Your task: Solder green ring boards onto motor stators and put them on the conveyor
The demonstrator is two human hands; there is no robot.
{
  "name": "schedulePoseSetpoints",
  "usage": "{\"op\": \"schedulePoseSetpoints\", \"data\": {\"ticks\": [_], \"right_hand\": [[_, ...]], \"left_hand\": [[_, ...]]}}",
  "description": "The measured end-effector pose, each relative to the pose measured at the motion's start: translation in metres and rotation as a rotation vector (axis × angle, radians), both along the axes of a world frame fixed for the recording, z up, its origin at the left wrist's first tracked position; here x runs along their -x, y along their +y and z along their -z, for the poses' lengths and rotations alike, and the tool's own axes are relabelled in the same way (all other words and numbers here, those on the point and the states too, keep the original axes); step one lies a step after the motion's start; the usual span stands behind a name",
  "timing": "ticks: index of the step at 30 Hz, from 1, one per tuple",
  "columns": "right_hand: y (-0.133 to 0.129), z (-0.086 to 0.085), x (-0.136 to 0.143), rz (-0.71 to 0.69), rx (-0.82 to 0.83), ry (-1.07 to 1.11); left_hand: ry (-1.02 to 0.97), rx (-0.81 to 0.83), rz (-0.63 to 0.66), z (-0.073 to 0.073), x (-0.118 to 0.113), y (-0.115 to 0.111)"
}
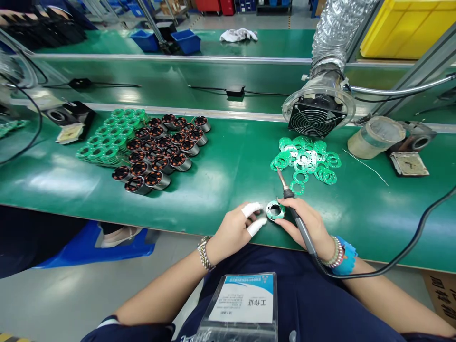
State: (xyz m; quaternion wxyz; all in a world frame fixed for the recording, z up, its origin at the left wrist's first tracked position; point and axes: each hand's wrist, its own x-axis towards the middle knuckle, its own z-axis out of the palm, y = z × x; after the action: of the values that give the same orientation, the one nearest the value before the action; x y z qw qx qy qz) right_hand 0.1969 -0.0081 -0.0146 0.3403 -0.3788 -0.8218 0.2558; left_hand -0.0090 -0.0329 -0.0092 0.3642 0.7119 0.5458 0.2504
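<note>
In front of me on the table, a small part topped with a round green circuit board (275, 210) stands near the front edge. My right hand (309, 221) has thumb and index finger on its right side, with a soldering iron (301, 223) held in the same hand, its tip pointing up and away. My left hand (235, 225), with white covers on two fingers, is just left of the part, thumb and index apart; whether they touch it I cannot tell. Beyond the iron's tip lies a loose heap of green ring-shaped circuit boards (301, 176).
Wound motor stators (156, 179) stand in rows to the left, beside stacked green boards (107, 140). A fume extractor fan (315, 118) hangs at back right, near a tub (374, 137) and a soldering iron stand (409, 164). The iron's cord (395, 256) crosses my right forearm.
</note>
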Motion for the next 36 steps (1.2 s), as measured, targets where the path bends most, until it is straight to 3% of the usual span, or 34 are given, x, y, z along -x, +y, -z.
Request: {"op": "schedulePoseSetpoints", "data": {"ticks": [3, 7, 9, 11, 15, 17, 20, 23, 25, 27, 30, 34, 36], "right_hand": [[0.0, -0.001, 0.0, -0.002, 0.007, 0.011], [0.0, -0.002, 0.001, -0.01, -0.01, 0.02], [0.0, -0.001, 0.001, -0.015, -0.019, 0.023], [0.0, -0.001, 0.001, -0.012, -0.02, 0.022], [0.0, 0.002, 0.001, -0.004, -0.024, 0.016], [0.0, 0.003, 0.001, -0.005, -0.029, 0.02], [0.0, 0.004, 0.0, -0.007, -0.031, 0.033], [0.0, 0.004, 0.0, -0.006, -0.036, 0.041], [0.0, 0.004, 0.001, -0.007, -0.034, 0.04], [0.0, 0.003, 0.001, -0.013, -0.022, 0.039], [0.0, 0.003, 0.001, -0.021, -0.014, 0.04], [0.0, 0.003, 0.001, -0.013, -0.031, 0.038], [0.0, 0.004, 0.001, -0.009, -0.038, 0.038]], "left_hand": [[0.322, -0.362, 0.089, 0.002, 0.004, -0.003], [0.459, -0.488, 0.211, -0.001, 0.005, -0.004], [0.44, -0.408, 0.185, -0.005, 0.001, -0.001], [0.324, -0.226, 0.116, -0.008, -0.004, 0.004], [-0.181, 0.368, 0.042, -0.011, -0.013, 0.013], [-0.295, 0.458, 0.017, -0.01, -0.013, 0.012], [-0.048, 0.089, -0.005, -0.007, -0.006, 0.005], [0.301, -0.321, 0.079, -0.004, 0.002, -0.004], [0.419, -0.43, 0.138, -0.003, 0.004, -0.006], [0.45, -0.432, 0.158, -0.004, 0.002, -0.005], [0.299, -0.216, 0.081, -0.01, -0.007, 0.004], [-0.336, 0.501, -0.115, -0.016, -0.014, 0.016], [-0.591, 0.738, -0.157, -0.015, -0.012, 0.019]]}}
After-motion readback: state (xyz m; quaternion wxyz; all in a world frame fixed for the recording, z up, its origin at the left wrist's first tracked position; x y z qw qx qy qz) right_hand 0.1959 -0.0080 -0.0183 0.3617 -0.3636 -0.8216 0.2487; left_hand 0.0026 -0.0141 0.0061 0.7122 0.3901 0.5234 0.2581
